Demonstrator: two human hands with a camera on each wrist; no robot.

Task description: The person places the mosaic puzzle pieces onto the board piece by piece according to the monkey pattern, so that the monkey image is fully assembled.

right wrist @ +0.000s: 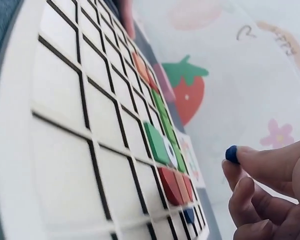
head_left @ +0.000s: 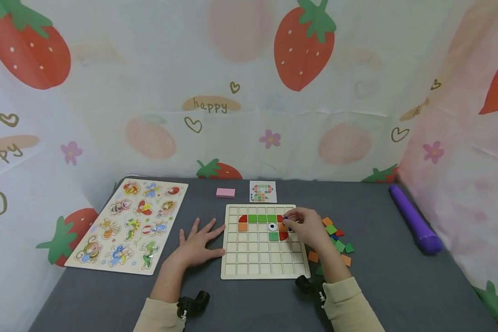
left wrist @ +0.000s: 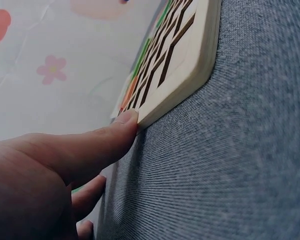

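Right hand [head_left: 310, 227] pinches blue piece [right wrist: 231, 154] (left hand [head_left: 196, 248] touches grid board [head_left: 253, 257]).

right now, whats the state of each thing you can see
Grid board: flat, partly filled
Blue piece: held in the air
Right grip: pinching the blue piece
Left grip: fingers spread, thumb touching the grid board
Loose tiles: scattered
Picture card: face up
Pink block: lying flat
Purple cylinder: on its side
Insect board: face up

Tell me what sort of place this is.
Probably a play table: it holds a wooden grid board and loose coloured tiles, with a strawberry-print backdrop hanging behind.
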